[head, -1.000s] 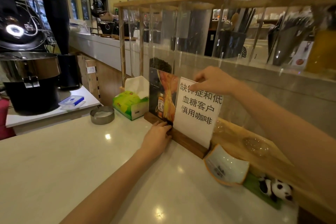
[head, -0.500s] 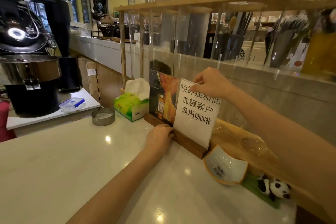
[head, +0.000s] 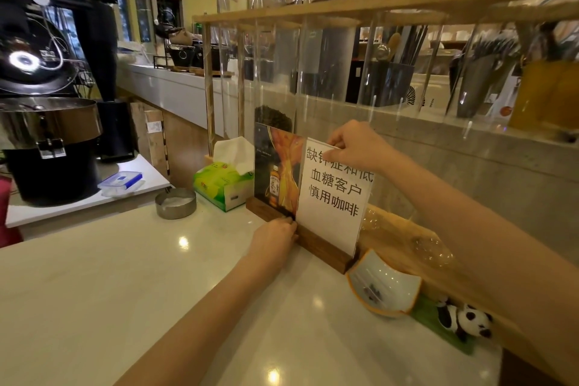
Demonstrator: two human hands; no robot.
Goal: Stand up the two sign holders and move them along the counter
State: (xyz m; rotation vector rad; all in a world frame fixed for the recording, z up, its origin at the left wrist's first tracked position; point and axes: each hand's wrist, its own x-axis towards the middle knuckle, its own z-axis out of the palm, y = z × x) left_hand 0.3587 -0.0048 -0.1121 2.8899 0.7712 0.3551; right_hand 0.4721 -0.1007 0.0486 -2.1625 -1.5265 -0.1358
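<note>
— Pale desk up front, both signs upright at its back edge. Why two hands?
— Left hand clamps the wooden base, likely bracing it; right hand pinches the white sign at its top, steadying.
— And the poster sign?
— Just behind, beside the tissue box.

Sign holders upright on counter; tissue box left.

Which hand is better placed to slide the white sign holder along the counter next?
Left, probably: the left hand already rests at the wooden base, while the right hand pinches the top edge, which would tip it.
</note>
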